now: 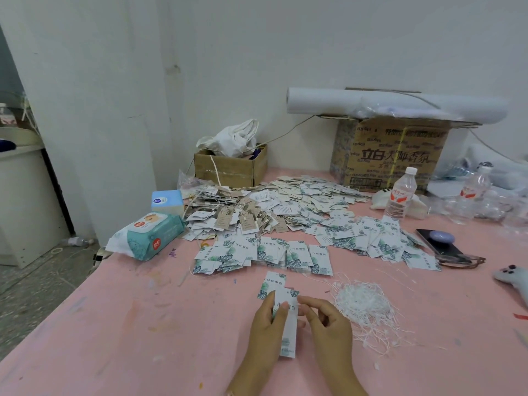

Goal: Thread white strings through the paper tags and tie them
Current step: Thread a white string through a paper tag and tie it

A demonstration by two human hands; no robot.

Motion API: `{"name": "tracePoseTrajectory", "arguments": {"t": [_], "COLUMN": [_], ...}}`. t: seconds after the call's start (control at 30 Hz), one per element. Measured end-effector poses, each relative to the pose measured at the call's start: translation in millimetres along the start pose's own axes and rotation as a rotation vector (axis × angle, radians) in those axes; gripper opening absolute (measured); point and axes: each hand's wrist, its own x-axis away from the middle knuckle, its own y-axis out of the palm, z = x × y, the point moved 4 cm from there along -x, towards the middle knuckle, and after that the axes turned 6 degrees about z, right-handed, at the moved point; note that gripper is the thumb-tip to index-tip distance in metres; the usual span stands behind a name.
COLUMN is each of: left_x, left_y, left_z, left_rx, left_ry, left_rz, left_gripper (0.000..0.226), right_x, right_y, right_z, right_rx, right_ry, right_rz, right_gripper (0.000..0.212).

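Left hand (264, 324) pinching one paper tag (287, 321), right hand (325, 321) fingers curled narrow beside it, just left of the white strings (363, 307); beyond, strung tags (228, 218) and many unstrung (285, 252).

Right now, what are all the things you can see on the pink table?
table: one, pink, under everything
paper tags: a big heap, white with green leaves, mid-table
held tags: a few, white and green, between both hands
white strings: tangled pile, right of the hands
wet wipes pack: one, teal and white, left edge
tissue box: one, blue, behind the wipes
small box: one, brown cardboard, back, white cloth inside
large box: one, brown, back right, white roll on top
water bottle: one, clear, right
phone: one, dark, right
left hand: grip on the tags
right hand: fingers at the tags
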Motion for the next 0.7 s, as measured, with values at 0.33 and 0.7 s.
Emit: {"name": "tracePoseTrajectory", "arguments": {"t": [0.33,0.7], "left_x": [-1,-3], "left_y": [-4,-3], "left_z": [3,-1], "left_rx": [-0.108,-0.106], "left_ry": [0.181,0.085], "left_rz": [0.174,0.067], "left_gripper": [0.038,0.032], "right_x": [-7,-5], "right_y": [31,25], "right_z": [-1,2], "right_rx": [0.132,0.095], "right_ry": [-0.186,-0.164], "right_rz": [0.074,0.070], "right_gripper": [0.038,0.033]}}
